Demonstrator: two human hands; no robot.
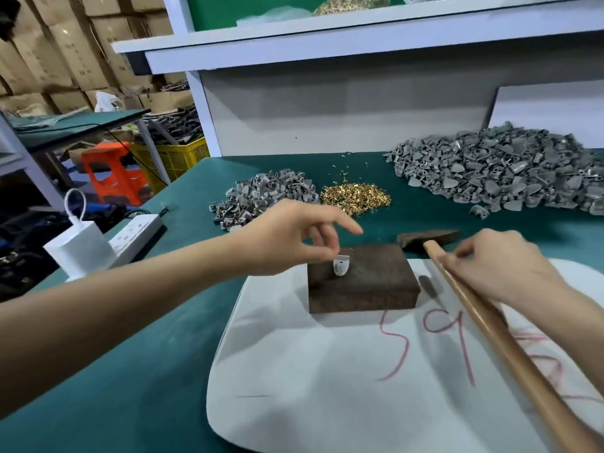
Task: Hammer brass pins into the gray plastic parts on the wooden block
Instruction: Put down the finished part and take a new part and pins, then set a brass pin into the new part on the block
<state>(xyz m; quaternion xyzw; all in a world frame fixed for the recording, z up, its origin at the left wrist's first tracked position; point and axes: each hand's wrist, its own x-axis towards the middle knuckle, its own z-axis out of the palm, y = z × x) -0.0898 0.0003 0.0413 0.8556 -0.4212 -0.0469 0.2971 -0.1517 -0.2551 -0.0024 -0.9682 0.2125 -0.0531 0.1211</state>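
Note:
A dark wooden block (369, 282) sits on a white sheet (327, 371) on the green table. My left hand (294, 237) pinches a small gray plastic part (341, 265) that stands upright on the block's left top. My right hand (503, 269) grips the wooden handle of a hammer (464, 289) near its dark head, which lies just right of the block. A heap of brass pins (356, 198) lies behind the block, with a small pile of gray parts (264, 199) to its left.
A large heap of gray plastic parts (503, 171) fills the back right. A white charger (80, 246) and a power strip (137, 233) sit at the table's left edge. A white shelf frame (327, 44) rises behind. Red marks cover the sheet.

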